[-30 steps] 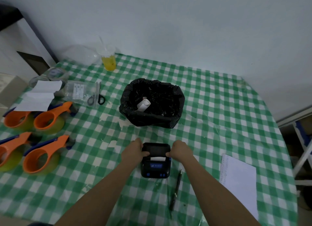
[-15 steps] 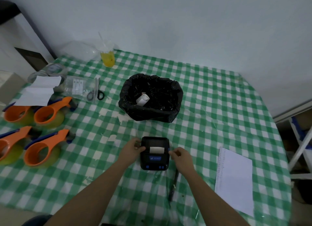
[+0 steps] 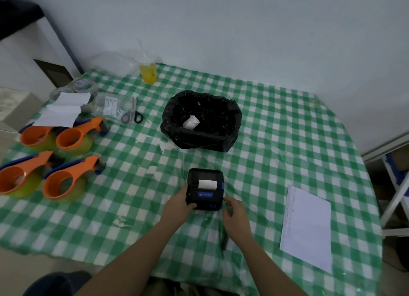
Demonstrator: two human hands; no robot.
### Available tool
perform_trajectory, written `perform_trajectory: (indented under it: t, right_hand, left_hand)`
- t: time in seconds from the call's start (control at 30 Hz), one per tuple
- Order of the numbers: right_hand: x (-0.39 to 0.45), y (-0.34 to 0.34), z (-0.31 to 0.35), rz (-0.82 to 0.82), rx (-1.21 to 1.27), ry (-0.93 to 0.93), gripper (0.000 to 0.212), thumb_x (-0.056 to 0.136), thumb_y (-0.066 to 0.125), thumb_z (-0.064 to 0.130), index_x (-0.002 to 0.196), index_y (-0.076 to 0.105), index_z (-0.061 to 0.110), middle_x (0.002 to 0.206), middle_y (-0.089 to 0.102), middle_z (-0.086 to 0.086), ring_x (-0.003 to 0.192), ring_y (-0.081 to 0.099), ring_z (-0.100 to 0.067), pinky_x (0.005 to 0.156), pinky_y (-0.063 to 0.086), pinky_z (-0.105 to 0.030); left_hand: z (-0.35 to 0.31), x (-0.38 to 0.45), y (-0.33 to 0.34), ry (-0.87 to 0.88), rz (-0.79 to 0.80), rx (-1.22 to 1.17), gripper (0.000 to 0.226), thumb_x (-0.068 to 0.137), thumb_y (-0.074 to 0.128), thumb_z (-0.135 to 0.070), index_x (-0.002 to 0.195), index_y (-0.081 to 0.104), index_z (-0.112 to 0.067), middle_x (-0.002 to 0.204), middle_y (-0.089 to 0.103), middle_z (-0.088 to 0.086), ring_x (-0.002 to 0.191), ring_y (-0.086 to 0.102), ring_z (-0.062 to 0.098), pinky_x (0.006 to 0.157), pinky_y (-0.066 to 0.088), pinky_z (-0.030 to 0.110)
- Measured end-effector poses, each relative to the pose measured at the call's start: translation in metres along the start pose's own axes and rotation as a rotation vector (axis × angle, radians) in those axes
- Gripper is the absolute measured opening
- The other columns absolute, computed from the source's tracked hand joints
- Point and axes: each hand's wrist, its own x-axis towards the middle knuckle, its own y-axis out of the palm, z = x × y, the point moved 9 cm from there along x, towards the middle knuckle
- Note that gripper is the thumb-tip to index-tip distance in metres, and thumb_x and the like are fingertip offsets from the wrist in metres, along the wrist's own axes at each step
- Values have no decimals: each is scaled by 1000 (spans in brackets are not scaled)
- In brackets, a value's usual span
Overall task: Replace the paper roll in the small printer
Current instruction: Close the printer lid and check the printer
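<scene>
Holding the small printer on the checked tabletop, lid closed.
Left hand grips the printer's near-left corner, thumb on top; right hand rests loosely curled, fingertips touching its near-right corner. A white paper strip protrudes from the slot. A used roll lies in the black-lined bin beyond.
</scene>
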Motion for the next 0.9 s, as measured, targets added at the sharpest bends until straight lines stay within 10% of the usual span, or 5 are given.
perform_trajectory:
  t: [0.9]
  right_hand:
    - [5,-4,1,90,-13,-7,36,91,50,10,126,50,13,101,49,-3,86,51,-17,75,42,-27]
  left_hand:
    - [-5,3,0,4,-46,173,57,81,66,-9,132,42,-10,123,63,16,114,58,32,92,48,40]
